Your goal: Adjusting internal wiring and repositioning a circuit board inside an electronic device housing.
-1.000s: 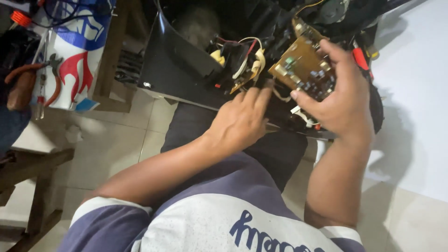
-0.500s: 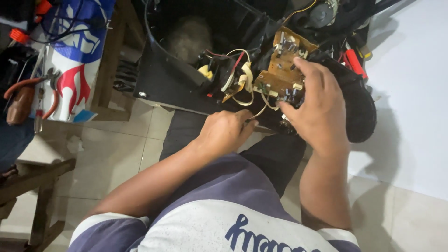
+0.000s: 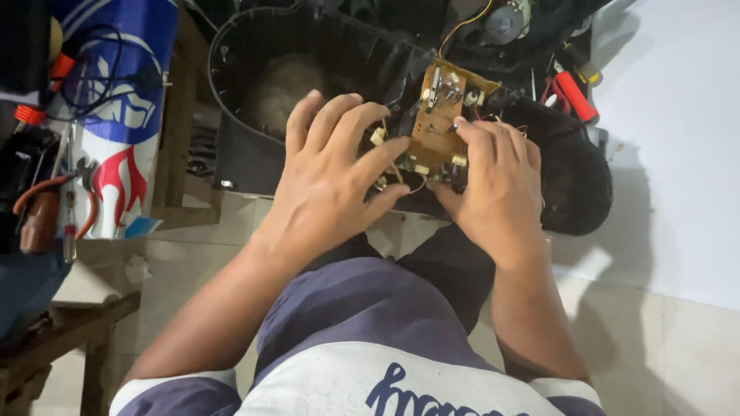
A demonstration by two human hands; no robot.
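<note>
A brown circuit board (image 3: 438, 117) with small parts and coloured wires stands tilted over an opened black plastic appliance housing (image 3: 254, 146) that rests across my lap. My right hand (image 3: 493, 185) grips the board's lower right edge, thumb and fingers around it. My left hand (image 3: 327, 185) has its fingers spread and reaches to the board's left edge, fingertips on the wires and small cream connectors there. A small motor (image 3: 505, 21) sits at the top of the housing with a yellow wire leading down to the board.
A red-handled tool (image 3: 573, 95) lies at the housing's upper right. At the left stand a wooden shelf (image 3: 181, 131), a blue, white and red bag (image 3: 123, 115), and pliers with orange handles (image 3: 46, 204). A white sheet (image 3: 678, 139) covers the tiled floor at the right.
My left hand has risen from below the housing up to the board and spread its fingers. The view has shifted, so the housing and board now sit lower and more central.
</note>
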